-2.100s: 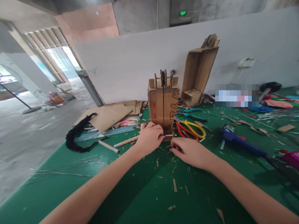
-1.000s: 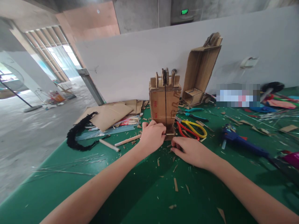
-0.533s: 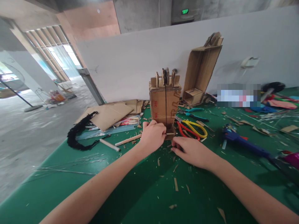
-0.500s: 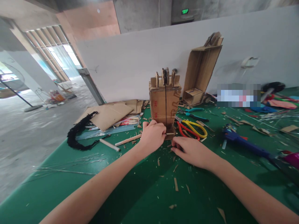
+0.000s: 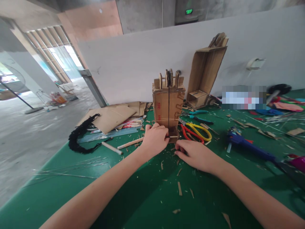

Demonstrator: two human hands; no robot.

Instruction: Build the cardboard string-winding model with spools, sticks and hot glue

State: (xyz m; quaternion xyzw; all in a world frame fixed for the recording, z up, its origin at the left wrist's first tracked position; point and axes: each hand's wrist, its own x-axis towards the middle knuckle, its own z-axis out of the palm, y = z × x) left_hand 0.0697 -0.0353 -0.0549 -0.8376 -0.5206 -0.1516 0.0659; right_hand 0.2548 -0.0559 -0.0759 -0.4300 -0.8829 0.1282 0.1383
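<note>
A tall cardboard model stands upright on the green table, with cardboard discs on a stick axle at its top. A black string runs from the discs down its front toward my left fingers. My left hand is closed at the model's lower left front, its fingertips mostly hidden. Beside them a thin light stick crosses the small cardboard piece at the base. My right hand rests on the table just right of the base, fingers loosely bent, thumb apart, with nothing visible in it.
Red-and-yellow-handled scissors and teal pliers lie right of the model. Farther right is a blue glue gun. A second cardboard frame stands behind. Cardboard sheets and a black fuzzy strip lie left; scraps are scattered around.
My left fingertips have shifted very slightly left, and the string's lower end with them. My right hand and the model stay where they were.
</note>
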